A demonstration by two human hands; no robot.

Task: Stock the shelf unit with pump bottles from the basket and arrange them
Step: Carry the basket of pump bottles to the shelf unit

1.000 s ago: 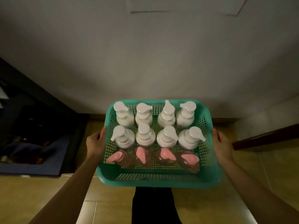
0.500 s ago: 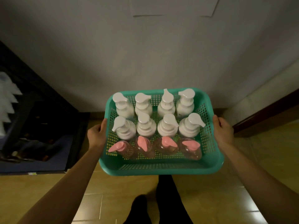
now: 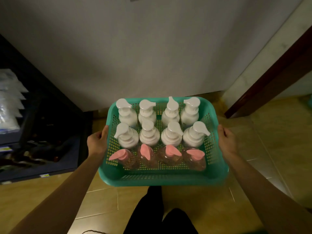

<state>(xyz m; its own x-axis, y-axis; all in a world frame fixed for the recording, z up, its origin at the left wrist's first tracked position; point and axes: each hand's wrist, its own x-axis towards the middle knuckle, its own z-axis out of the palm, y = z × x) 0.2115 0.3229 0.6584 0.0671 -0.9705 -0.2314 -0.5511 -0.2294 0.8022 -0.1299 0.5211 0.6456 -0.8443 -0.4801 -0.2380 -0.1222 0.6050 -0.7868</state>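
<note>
I hold a teal perforated basket (image 3: pixel 162 179) in front of me above the floor. My left hand (image 3: pixel 97 142) grips its left rim and my right hand (image 3: pixel 226 141) grips its right rim. Inside stand several white pump bottles (image 3: pixel 149 135) in two rows at the far side. A near row of clear bottles with pink pumps (image 3: pixel 170 153) stands closest to me. The dark shelf unit (image 3: pixel 43 125) is at the left, low shelves partly in view.
A pale wall (image 3: pixel 152 56) faces me. White packets (image 3: pixel 9 107) lie stacked on the shelf unit at far left. A dark wooden door frame (image 3: pixel 270 78) slants at the right. The floor (image 3: pixel 278 141) is tan tile. My dark trouser legs (image 3: pixel 155 213) show below the basket.
The view has tilted down and turned slightly left: more of the shelf unit and my legs appear. The basket stays held in both hands, bottles unmoved inside it.
</note>
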